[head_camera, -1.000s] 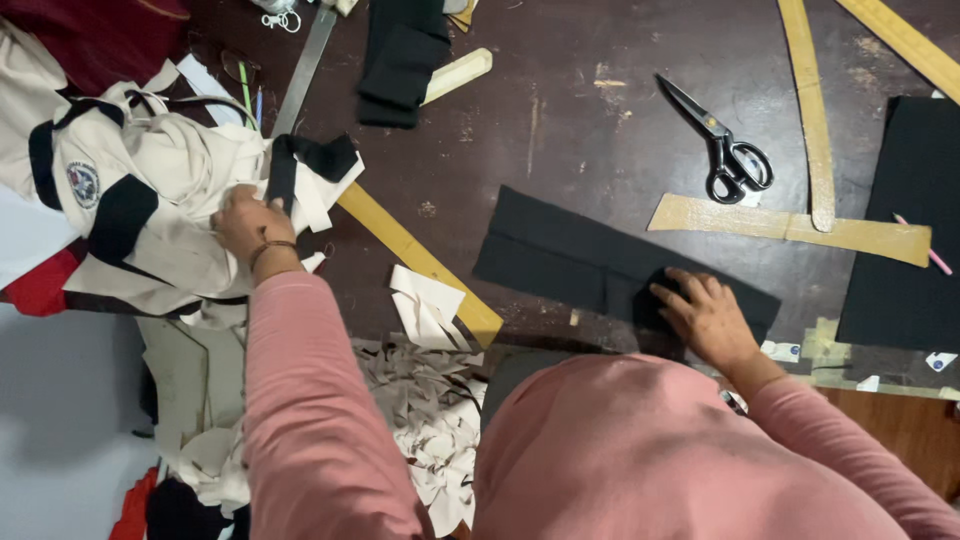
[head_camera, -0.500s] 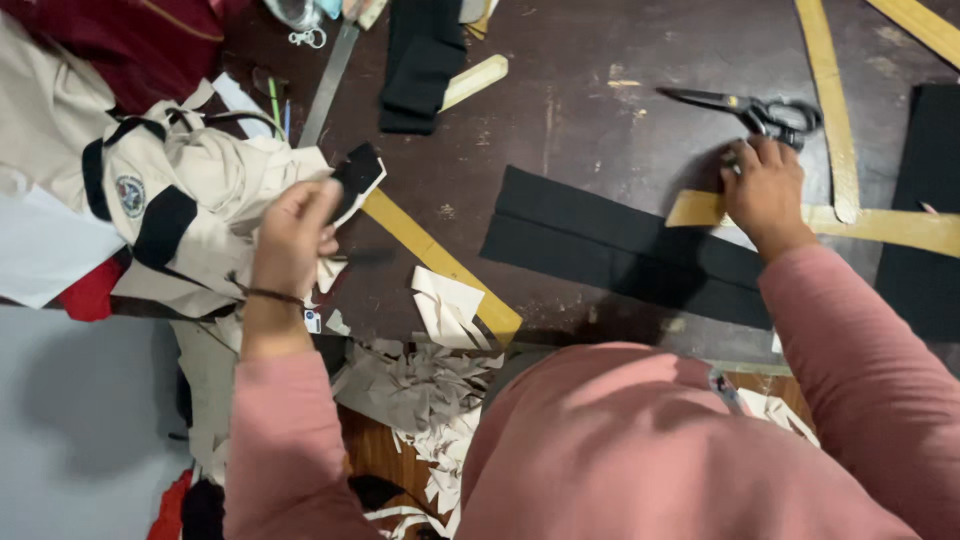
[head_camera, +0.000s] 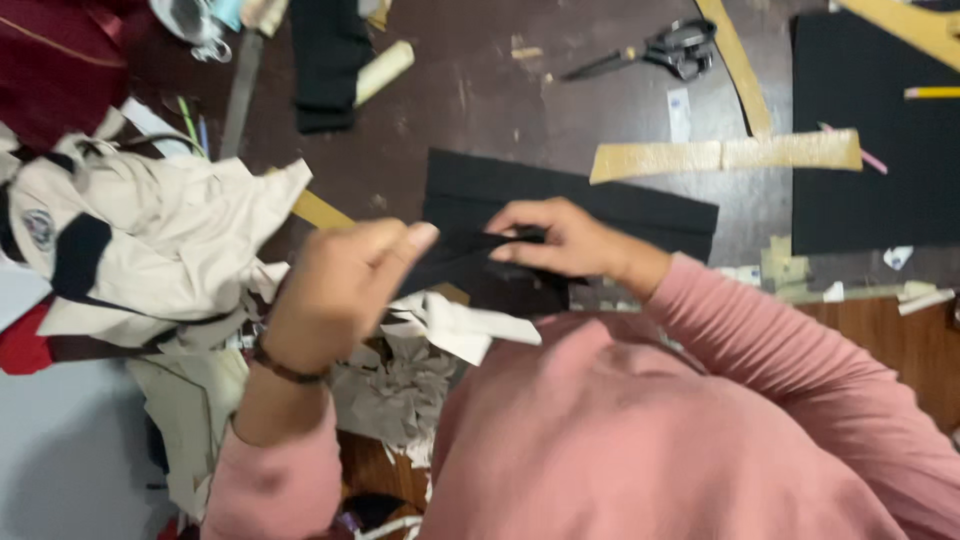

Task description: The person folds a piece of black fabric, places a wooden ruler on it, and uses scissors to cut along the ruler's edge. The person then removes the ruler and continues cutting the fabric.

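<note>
Clearly a small black cloth piece (head_camera: 455, 255) is held between both hands just in front of the long black strip (head_camera: 600, 205) on the dark table (head_camera: 500, 100). It is pinched by the left hand (head_camera: 345, 290) between thumb and bent fingers, and by the right hand (head_camera: 560, 240) with fingertips pressed together. The piece seems to be in the course of being folded or straightened; steady tension and an even edge are called for next. Scissors (head_camera: 665, 48) lie well beyond the strip; a beige garment (head_camera: 160, 240) is heaped to its left.

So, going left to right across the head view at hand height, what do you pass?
Beige garment → left hand → small black fabric strip held between both hands → right hand → pink sleeve → large black fabric panel at the right edge.
</note>
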